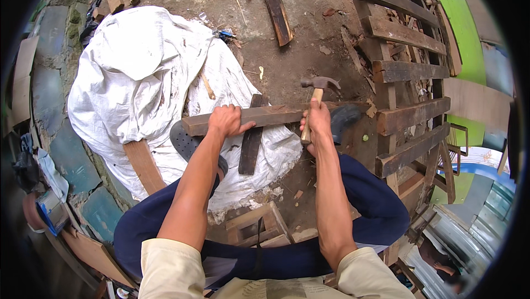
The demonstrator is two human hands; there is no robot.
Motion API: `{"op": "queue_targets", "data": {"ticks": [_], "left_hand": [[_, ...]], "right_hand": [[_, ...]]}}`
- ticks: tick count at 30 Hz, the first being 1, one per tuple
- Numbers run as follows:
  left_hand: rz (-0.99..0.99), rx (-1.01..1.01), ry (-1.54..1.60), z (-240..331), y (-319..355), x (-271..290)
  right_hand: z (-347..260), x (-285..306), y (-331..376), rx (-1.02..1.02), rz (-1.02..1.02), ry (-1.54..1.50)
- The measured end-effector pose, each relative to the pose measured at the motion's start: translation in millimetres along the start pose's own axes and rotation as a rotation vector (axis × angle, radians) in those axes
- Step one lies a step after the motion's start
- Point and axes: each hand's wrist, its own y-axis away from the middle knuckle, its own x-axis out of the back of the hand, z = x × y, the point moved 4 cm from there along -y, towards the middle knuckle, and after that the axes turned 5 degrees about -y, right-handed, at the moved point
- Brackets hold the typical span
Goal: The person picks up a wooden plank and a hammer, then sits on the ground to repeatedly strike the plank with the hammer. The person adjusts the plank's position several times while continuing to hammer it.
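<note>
One beam [276, 115] under left hand [224, 120], one hammer [319, 85] in right hand [318, 122]

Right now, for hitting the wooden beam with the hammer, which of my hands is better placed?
Probably your right hand: it grips the hammer by its wooden handle. Your left hand holds the wooden beam, apart from the hammer, so it seems better placed for steadying.

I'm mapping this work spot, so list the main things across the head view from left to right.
Bluish slabs → white cloth → hammer → slatted wooden frame → green panel.
</note>
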Motion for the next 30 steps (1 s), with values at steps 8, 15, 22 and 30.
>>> {"op": "queue_targets", "data": {"ticks": [8, 15, 22, 30], "left_hand": [[-0.005, -0.004, 0.035, 2, -4, 0], [-0.002, -0.017, 0.050, 3, -8, 2], [0.073, -0.013, 0.032, -2, -2, -1], [0.040, -0.014, 0.049, 0, -2, -2]], "right_hand": [[20, 6, -43, -0.246, -0.100, 0.026], [37, 7, -36, -0.308, -0.144, -0.009], [18, 4, -24, -0.123, -0.073, -0.053], [9, 18, -52, -0.202, -0.065, -0.115]]}}
